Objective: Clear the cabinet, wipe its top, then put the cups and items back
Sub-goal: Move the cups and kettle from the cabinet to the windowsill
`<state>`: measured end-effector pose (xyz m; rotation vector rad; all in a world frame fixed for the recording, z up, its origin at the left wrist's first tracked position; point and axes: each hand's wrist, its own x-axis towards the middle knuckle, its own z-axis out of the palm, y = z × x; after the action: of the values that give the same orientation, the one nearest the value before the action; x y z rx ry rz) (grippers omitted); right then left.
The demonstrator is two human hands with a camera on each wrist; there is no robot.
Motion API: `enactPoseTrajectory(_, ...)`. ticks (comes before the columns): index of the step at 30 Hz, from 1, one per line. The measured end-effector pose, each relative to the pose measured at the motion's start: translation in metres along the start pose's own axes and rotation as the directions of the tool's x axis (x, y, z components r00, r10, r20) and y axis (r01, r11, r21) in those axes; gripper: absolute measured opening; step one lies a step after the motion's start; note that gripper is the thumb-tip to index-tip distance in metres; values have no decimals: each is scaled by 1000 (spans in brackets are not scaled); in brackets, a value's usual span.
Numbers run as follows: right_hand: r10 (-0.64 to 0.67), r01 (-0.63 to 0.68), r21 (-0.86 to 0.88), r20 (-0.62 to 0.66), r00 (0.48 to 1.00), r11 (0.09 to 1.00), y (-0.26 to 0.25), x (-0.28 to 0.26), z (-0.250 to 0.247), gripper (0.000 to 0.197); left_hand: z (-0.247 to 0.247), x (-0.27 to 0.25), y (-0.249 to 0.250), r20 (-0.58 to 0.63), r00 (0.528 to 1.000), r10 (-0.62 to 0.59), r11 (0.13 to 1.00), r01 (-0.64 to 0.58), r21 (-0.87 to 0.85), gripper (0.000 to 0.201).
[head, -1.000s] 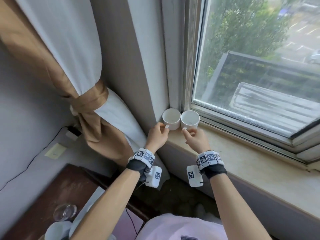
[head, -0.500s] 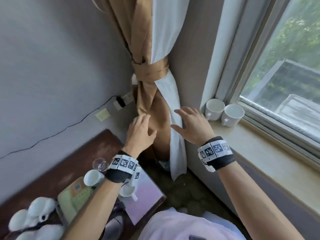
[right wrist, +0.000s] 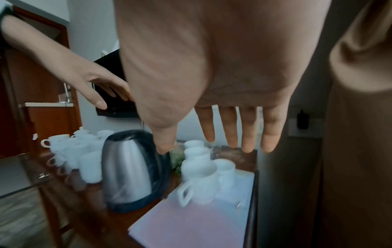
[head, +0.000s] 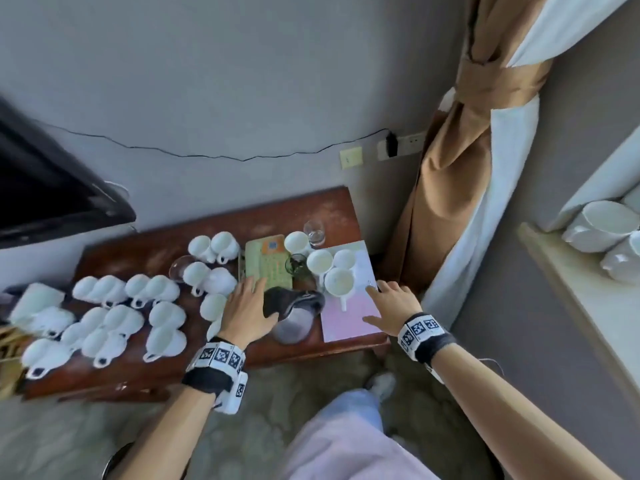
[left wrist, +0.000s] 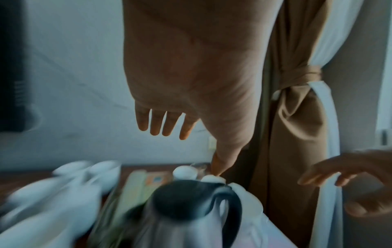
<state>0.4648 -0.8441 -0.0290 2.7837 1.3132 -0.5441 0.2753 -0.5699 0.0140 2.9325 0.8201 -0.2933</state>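
- My right hand hangs palm down above the tabletop, its fingers straight, spread and holding nothing.
- Below my thumb stands a steel kettle with a black handle.
- Just right of the kettle, white cups cluster on a pale pink sheet.
- More white cups crowd behind the kettle.
- My left hand reaches in from the left, fingers loose.
- A tan curtain fills the right edge.

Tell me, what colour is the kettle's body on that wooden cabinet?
Shiny silver metal, with a black lid, handle and base. The kettle shows best in the right wrist view.
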Motion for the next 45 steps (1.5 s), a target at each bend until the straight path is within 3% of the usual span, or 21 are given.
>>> enactPoseTrajectory(5, 13, -14, 8, 108, 994, 1000, -35, 8, 44, 70, 45, -49, -44, 93, 977, -192, 980, 196, -34, 78)
enactPoseTrajectory(13, 73, -72, -10, 113, 991, 997, -68, 53, 59, 60, 98, -59, -85, 263, 856, -446, 856, 494, -156, 69)
enactPoseTrajectory(16, 94, -94, -5, 124, 988, 996, -69, 72, 63, 57, 113, -44, -96, 298, 877, -377, 870, 446, -212, 60)
enactPoseTrajectory(18, 92, -93, 0, 132, 987, 996, -69, 80, 67, 57, 120, -33, -100, 335, 893, -301, 886, 392, -249, 64)
enactPoseTrajectory(21, 97, -98, 7, 143, 985, 995, -71, 89, 74, 56, 126, -17, -105, 404, 879, -255, 896, 372, -242, 74)
enactPoseTrajectory(29, 158, -175, 108, 148, 976, 979, -79, 102, 83, 43, 142, 1, -103, 409, 874, -263, 891, 383, -245, 58)
enactPoseTrajectory(39, 183, -198, 186, 99, 978, 962, -67, 87, 85, 42, 157, -38, -114, 346, 897, -277, 906, 364, -218, 24)
enactPoseTrajectory(42, 216, -235, 251, 101, 971, 939, -67, 85, 85, 46, 159, -49, -119, 313, 897, -312, 871, 402, -284, 23)
enactPoseTrajectory(45, 328, -327, 416, 73, 942, 849, -71, 86, 91, 42, 162, -55, -121, 302, 885, -354, 784, 457, -420, 23)
